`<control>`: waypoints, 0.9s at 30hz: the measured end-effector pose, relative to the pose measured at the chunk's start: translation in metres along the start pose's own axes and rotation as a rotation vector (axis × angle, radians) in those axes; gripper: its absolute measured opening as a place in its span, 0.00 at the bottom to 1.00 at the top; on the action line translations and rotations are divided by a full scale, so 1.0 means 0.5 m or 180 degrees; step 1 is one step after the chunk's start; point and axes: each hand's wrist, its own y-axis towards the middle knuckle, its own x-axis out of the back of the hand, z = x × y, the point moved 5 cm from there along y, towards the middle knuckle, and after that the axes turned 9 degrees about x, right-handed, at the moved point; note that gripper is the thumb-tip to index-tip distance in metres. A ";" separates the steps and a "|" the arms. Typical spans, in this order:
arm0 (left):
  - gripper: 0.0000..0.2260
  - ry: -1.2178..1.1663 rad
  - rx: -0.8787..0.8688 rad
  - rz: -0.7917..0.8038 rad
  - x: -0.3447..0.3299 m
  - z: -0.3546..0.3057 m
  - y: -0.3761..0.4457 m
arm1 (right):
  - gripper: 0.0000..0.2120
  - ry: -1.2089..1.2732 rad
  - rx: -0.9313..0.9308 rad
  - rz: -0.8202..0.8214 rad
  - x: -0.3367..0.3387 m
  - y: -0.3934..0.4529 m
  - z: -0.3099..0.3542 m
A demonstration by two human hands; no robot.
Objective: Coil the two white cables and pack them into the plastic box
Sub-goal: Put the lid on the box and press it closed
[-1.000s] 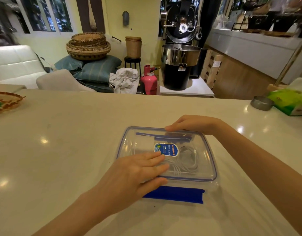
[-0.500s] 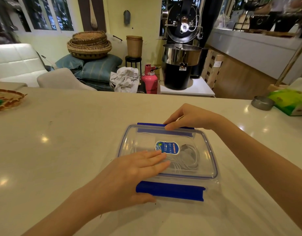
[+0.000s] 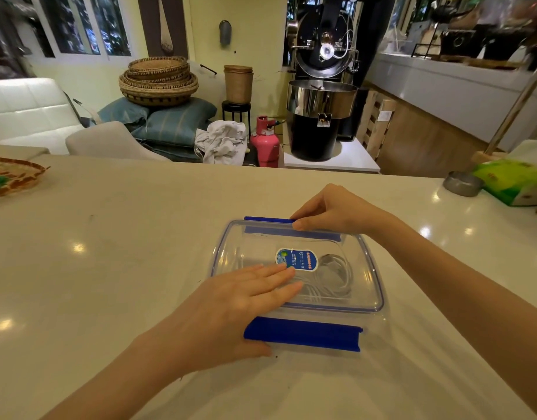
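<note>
A: Where are the 2 white cables (image 3: pixel 325 280)?

B: Inside the plastic box (image 3: pixel 373 286). You can see them coiled up through the clear lid (image 3: pixel 252 247), under the blue sticker (image 3: pixel 297 260).

A: What is the left hand (image 3: pixel 231 304) doing?

B: It lies flat on the lid, on the near side of the box. Its fingers are straight and hold nothing. They just press down.

A: And the right hand (image 3: pixel 331 212)?

B: It is at the far side of the box. Its fingers are bent over the far blue clip (image 3: pixel 267 220), with the thumb tip on the lid edge. I think it is pushing that clip down.

A: Is the box shut now?

B: Not yet, I think. The near blue clip (image 3: pixel 302 333) sticks out flat from the box, so it looks undone.

A: What could go wrong?

B: If the flat hand lets go too soon, the lid could pop up on the near side. If the right hand pushes hard, the box could slide on the smooth counter (image 3: pixel 109 253). A loop of cable could also get pinched under the lid edge, and then the clip would not close.
</note>
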 end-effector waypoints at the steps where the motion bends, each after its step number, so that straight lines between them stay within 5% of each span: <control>1: 0.35 -0.0453 0.0127 0.0196 0.006 0.007 0.004 | 0.10 0.0019 0.0001 -0.0006 0.001 0.000 -0.001; 4: 0.22 -0.1856 0.0709 0.0098 0.043 0.049 0.036 | 0.10 0.0102 -0.0029 0.0038 0.000 0.001 -0.007; 7: 0.16 -0.1490 0.1408 -0.0492 0.062 0.132 0.101 | 0.11 0.0154 -0.0059 0.0077 -0.003 0.001 -0.013; 12: 0.21 -0.1698 0.2124 0.0302 -0.006 0.217 0.173 | 0.10 0.0345 -0.0088 0.0061 -0.006 -0.006 -0.018; 17: 0.09 -0.2291 0.2083 0.0179 -0.030 0.229 0.171 | 0.11 0.0537 -0.0270 0.0038 0.009 -0.031 -0.035; 27: 0.08 -0.2551 0.2122 -0.0155 -0.030 0.231 0.166 | 0.05 0.0961 -0.0286 -0.0299 0.009 -0.076 -0.053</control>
